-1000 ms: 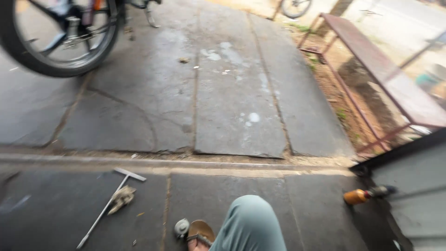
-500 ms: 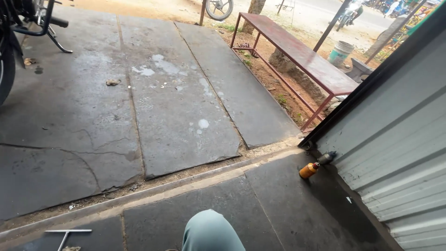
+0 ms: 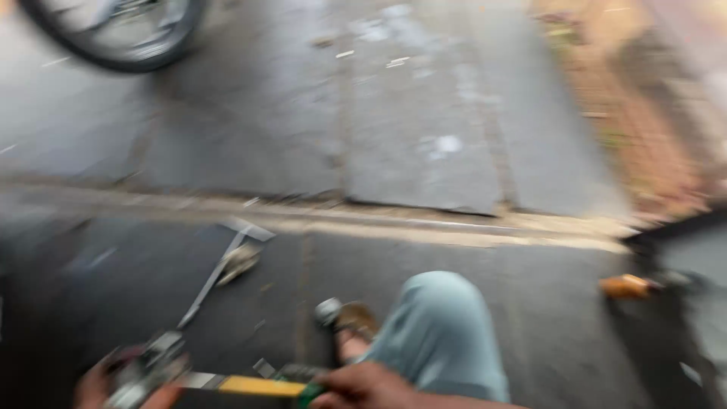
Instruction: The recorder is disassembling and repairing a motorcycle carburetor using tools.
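Your two hands now in view near knee (image 3: 439,333): right hand (image 3: 363,385) grips yellow-handled tool (image 3: 254,386); left hand (image 3: 98,386) clutches blurred metal part (image 3: 144,367). One T-wrench (image 3: 219,273) left of knee.

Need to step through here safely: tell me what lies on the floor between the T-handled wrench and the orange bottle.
In the head view, the person's sandalled foot and bent knee lie between the T-handled wrench and the orange bottle.

Motion blur throughout; left hand (image 3: 102,388) cut off — its grip unreadable.
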